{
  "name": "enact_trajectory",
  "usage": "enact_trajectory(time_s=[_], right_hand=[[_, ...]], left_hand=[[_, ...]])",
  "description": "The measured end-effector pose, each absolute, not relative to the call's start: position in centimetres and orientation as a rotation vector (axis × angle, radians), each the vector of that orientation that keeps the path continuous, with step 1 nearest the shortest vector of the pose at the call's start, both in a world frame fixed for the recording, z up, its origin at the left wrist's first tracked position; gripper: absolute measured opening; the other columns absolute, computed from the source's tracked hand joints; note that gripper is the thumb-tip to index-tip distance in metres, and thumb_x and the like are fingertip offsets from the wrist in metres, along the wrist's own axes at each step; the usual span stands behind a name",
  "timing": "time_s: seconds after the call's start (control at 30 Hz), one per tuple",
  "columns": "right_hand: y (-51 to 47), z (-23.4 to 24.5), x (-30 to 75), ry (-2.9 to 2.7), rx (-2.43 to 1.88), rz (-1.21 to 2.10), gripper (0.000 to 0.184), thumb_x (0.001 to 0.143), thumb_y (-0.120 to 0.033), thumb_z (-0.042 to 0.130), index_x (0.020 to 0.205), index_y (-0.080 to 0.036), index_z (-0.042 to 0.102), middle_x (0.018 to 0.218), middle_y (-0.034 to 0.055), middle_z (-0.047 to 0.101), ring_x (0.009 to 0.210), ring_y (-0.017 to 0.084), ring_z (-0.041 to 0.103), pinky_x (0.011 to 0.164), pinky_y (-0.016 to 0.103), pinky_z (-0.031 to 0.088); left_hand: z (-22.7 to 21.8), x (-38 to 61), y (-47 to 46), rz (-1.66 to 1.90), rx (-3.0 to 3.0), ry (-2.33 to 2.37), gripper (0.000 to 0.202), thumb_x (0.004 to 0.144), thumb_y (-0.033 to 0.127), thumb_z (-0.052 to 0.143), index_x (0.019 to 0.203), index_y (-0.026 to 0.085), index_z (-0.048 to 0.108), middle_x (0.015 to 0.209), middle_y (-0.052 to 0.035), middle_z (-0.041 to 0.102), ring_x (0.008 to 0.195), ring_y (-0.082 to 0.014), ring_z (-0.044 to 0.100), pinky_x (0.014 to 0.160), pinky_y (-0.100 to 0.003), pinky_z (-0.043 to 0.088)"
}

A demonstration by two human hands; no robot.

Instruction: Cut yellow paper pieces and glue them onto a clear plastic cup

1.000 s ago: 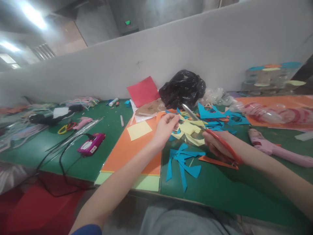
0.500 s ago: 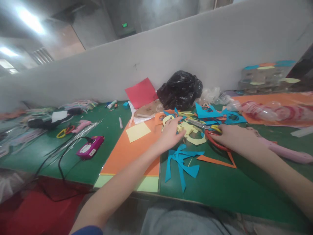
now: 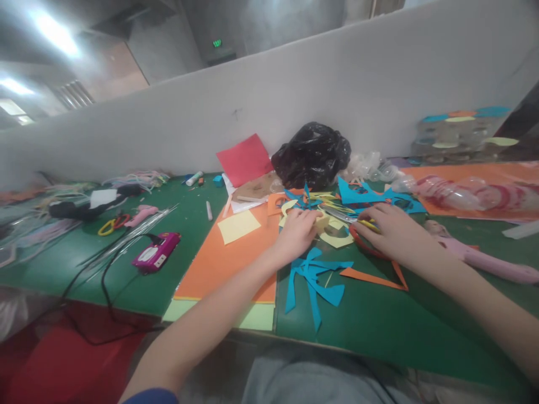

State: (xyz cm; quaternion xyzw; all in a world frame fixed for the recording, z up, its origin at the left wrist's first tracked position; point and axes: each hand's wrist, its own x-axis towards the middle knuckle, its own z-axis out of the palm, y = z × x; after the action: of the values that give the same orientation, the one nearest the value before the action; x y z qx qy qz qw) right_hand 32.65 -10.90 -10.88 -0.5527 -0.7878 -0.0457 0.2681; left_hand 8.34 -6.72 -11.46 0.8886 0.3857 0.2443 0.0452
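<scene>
My left hand [image 3: 297,231] is over the scrap pile, its fingers curled in on pale yellow paper scraps [image 3: 337,238]; its fingertips are partly hidden. To its right my right hand [image 3: 389,229] bends its fingers over the handles of a pair of scissors [image 3: 362,242]. One handle loop is red and the other yellow, and the metal blades point left into the scraps. Blue paper strips [image 3: 314,278] lie in front of both hands. An angular orange paper offcut [image 3: 374,278] sits below the scissors.
Orange sheets [image 3: 223,269] carry a yellow paper square [image 3: 239,226]. Behind are a black plastic bag [image 3: 314,154] and a red sheet [image 3: 246,160]. A pink glue gun [image 3: 484,261] lies right, with plastic bottles [image 3: 458,191] beyond. Left stands a magenta power box [image 3: 156,252] with cables.
My left hand has closed its fingers over the yellow scraps. My right hand has shifted slightly up and left over the scissors handles, which stay nearly in place.
</scene>
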Motion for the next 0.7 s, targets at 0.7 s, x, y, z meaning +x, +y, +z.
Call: enact_trajectory(time_s=[0.7], right_hand=[[-12.4,-10.5,29.4,-2.075,-1.131,-0.004,0.030,0.101,-0.043,0.049,0.119,-0.019,0.052,0.106,0.0096,0.061,0.097,0.024,0.062,0.079,0.037,0.054]], left_hand=[[-9.6,9.3,-9.2,1.051,2.210,1.059,0.018,0.095,0.036,0.055,0.086,0.021,0.059,0.085,-0.0002,0.062,0.086,-0.0165,0.056,0.079,-0.027,0.042]])
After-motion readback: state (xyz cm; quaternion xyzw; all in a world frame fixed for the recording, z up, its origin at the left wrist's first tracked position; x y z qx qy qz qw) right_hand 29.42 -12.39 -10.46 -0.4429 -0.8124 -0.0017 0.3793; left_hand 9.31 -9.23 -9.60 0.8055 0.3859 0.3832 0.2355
